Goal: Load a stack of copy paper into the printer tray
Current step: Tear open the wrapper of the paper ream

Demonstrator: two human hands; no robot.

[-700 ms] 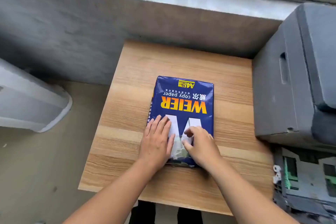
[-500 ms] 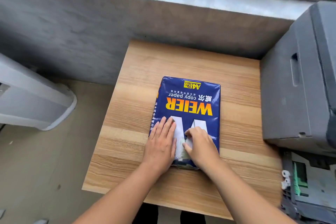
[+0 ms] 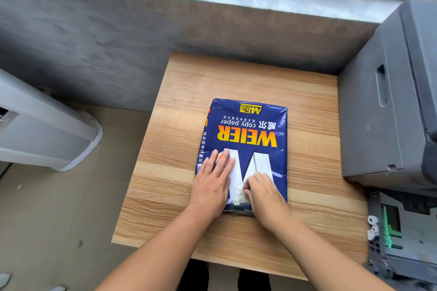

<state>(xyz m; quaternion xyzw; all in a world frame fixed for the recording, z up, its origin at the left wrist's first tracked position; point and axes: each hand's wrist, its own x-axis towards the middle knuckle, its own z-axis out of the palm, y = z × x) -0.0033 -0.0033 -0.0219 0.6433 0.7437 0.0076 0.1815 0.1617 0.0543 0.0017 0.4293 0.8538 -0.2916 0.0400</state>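
Note:
A blue wrapped ream of copy paper [image 3: 248, 130] lies flat in the middle of a small wooden table [image 3: 179, 106], its printed label upside down to me. My left hand [image 3: 210, 184] rests flat on the ream's near left part, fingers spread. My right hand [image 3: 262, 192] sits on the near right part, its fingertips curled onto the torn, taped wrapper seam. To the right stands the grey printer [image 3: 387, 111]. Its pulled-out paper tray [image 3: 402, 238] with green guides shows at the lower right.
A grey concrete wall and ledge [image 3: 165, 19] run behind the table. A pale grey device [image 3: 47, 134] lies on the floor at the left. My dark shoes show under the table's near edge.
The view has shifted slightly, so the ream sits further right in frame. My right fingertips have kept picking at the wrapper seam. My left hand stays flat on the ream.

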